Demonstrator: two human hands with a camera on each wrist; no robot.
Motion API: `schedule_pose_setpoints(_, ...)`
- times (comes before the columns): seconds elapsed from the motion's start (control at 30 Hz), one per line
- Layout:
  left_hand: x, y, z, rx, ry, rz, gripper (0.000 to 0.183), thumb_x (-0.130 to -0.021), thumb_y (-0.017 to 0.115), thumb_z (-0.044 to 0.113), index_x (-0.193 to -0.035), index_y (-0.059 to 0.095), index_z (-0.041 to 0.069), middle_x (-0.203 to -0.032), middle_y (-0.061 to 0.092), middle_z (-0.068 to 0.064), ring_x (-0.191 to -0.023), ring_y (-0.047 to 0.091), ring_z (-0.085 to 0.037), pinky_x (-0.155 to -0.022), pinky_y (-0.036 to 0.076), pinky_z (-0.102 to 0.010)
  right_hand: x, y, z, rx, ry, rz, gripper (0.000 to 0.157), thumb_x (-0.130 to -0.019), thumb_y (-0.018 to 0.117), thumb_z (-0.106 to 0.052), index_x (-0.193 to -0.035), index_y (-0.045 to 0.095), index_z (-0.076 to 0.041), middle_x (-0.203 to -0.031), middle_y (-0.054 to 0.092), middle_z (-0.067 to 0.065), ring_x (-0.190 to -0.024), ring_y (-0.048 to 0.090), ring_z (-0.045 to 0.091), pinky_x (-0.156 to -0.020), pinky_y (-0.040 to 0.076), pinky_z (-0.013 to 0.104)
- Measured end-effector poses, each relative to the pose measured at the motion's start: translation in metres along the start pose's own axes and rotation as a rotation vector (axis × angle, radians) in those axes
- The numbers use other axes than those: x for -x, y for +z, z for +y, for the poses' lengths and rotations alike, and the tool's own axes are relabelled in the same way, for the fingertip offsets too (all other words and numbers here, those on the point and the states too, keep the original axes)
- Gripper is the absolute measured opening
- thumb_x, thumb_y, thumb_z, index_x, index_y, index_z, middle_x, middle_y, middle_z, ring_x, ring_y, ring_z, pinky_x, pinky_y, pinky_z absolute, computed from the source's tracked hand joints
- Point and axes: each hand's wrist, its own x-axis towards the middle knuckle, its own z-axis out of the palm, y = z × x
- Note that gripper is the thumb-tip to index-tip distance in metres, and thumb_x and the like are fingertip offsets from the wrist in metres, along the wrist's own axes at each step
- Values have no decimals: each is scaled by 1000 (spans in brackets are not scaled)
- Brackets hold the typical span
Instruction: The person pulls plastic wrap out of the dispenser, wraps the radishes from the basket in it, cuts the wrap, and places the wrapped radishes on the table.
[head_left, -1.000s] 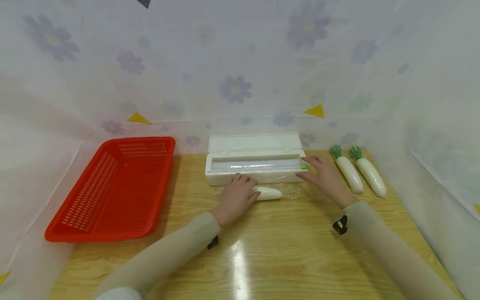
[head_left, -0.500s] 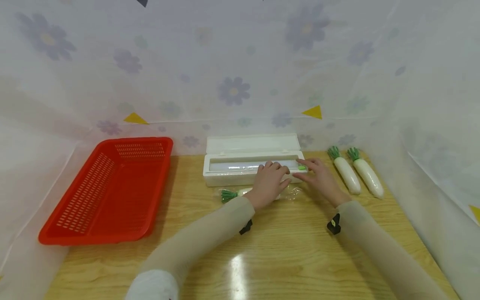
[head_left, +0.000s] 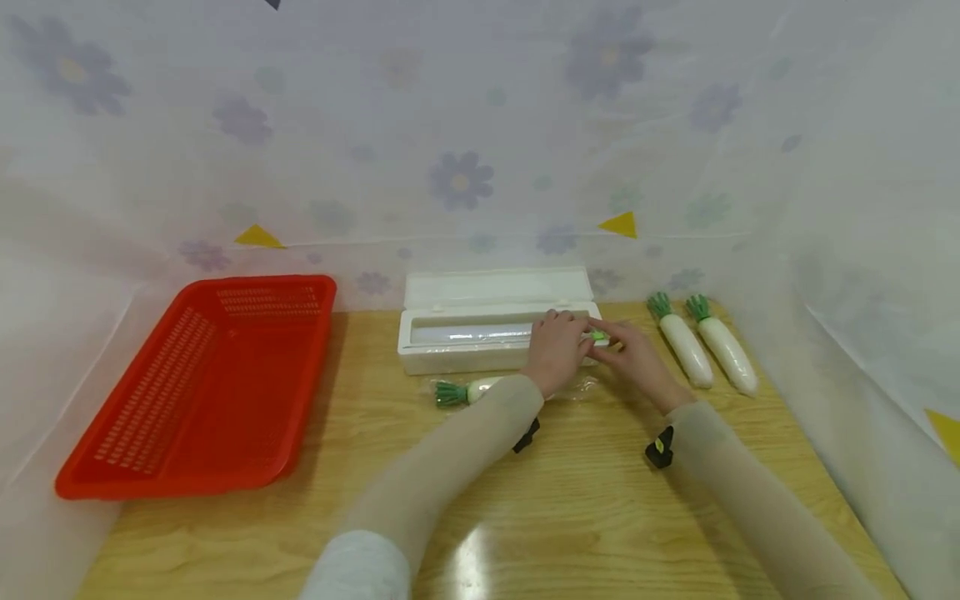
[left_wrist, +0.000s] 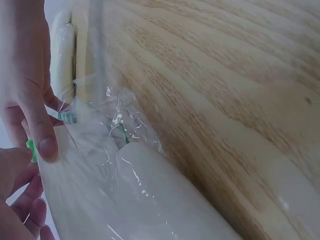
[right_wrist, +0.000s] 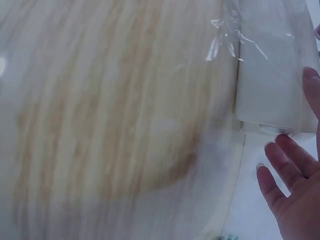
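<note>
A white cling film dispenser (head_left: 457, 361) lies at the back of the table, its lid raised and a film roll (head_left: 472, 334) inside. My right hand (head_left: 633, 360) grips its right end, thumb on the front. My left hand (head_left: 555, 354) is over the top near that end, fingers bent beside the small green slider (head_left: 597, 335); whether they pinch it is hidden. In front lies a white radish (head_left: 482, 388) with green leaf stubs, under clear film (head_left: 581, 388) that runs up to the dispenser. In the left wrist view, the right thumb (left_wrist: 47, 146) presses the dispenser's film-covered front.
A red plastic basket (head_left: 294, 417) stands on the left of the wooden table (head_left: 600, 508). Two more white radishes (head_left: 686, 350) with green tops lie at the right, beyond my right hand. Flowered white sheeting (head_left: 517, 125) encloses the back and sides.
My left hand has moved right from the radish, along the dispenser's front edge, to the green slider, uncovering the radish's green top. The right hand stays at the dispenser's right end.
</note>
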Motion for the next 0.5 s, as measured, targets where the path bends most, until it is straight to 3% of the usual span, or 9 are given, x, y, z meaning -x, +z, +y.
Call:
schedule_pose_setpoints(0.27,-7,6,0,45,-21,4,24,-107,58,39,-122,74,28,-126,70,9,-113,56,-14,-105,43,-38,4,8,4,-66,24,60,64,-97,76,-18,-155,49,-11,-132,62,23,-101,63,36,-85,54,53)
schedule_pose_setpoints(0.5,-8,4,-1,62,-14,9,25,-106,60,39,-121,75,27,-123,70,9,-107,56,-14,-99,45,-36,3,10,7,-79,28,72,67,-98,75,-18,-158,45,-13,-126,60,22,-99,60,32,-84,53,45)
